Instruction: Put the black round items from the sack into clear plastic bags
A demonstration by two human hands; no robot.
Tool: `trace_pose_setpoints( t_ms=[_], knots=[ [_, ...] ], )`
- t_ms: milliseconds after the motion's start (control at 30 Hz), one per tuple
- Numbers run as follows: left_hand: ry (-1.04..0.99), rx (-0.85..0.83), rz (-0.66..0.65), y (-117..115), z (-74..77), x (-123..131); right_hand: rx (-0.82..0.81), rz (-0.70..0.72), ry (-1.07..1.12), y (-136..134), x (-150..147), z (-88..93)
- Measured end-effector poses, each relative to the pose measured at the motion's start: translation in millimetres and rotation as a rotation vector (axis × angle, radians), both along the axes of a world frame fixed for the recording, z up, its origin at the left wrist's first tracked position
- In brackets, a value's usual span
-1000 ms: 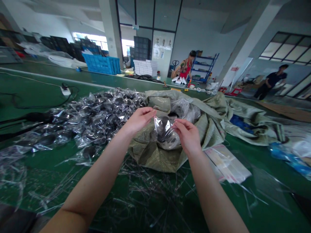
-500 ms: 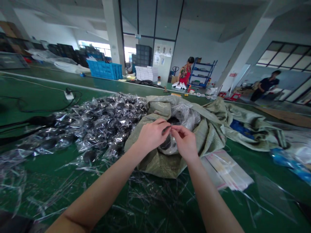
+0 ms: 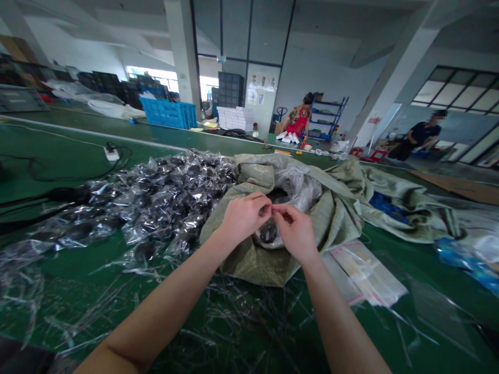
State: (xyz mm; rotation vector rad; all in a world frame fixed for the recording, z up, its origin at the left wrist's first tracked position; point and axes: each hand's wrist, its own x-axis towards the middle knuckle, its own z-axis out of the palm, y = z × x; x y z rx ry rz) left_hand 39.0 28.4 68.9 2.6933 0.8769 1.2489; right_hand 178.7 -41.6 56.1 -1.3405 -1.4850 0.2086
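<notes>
My left hand [image 3: 242,215] and my right hand [image 3: 295,231] meet at the fingertips above an olive woven sack [image 3: 335,208]. Both pinch the top edge of a small clear plastic bag [image 3: 268,234] that holds a dark round item. The bag hangs between the hands, just over the sack's open mouth, where more clear plastic shows. To the left lies a large heap of similar bagged dark items [image 3: 156,200] on the green table [image 3: 58,259].
Thin clear plastic strips [image 3: 234,317] litter the table in front of me. Flat clear packets [image 3: 366,275] lie right of the sack. A power strip with black cables [image 3: 111,153] sits far left. Two other people [image 3: 298,117] work in the background.
My hands have come together from apart and now pinch the bag's top edge at one spot. The bag sits slightly lower, nearer the sack.
</notes>
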Motion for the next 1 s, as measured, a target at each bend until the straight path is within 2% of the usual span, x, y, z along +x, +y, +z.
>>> trace_pose_setpoints(
  t_ms=[300, 467, 633, 1000],
  knots=[
    [-0.153, -0.067, -0.016, 11.9, -4.4, 1.3, -0.009, -0.025, -0.048, 0.6, -0.6, -1.6],
    [-0.281, -0.114, -0.038, 16.1, 1.0, -4.7, -0.027, -0.048, -0.042, 1.0, 0.3, -1.9],
    [-0.178, -0.071, -0.188, 12.7, 8.2, -14.0, -0.01, -0.058, -0.017, 1.2, -1.1, -0.2],
    [-0.077, -0.069, -0.21, 11.9, 7.6, -10.3, 0.002, -0.041, -0.045, -0.8, -1.7, -0.2]
  ],
)
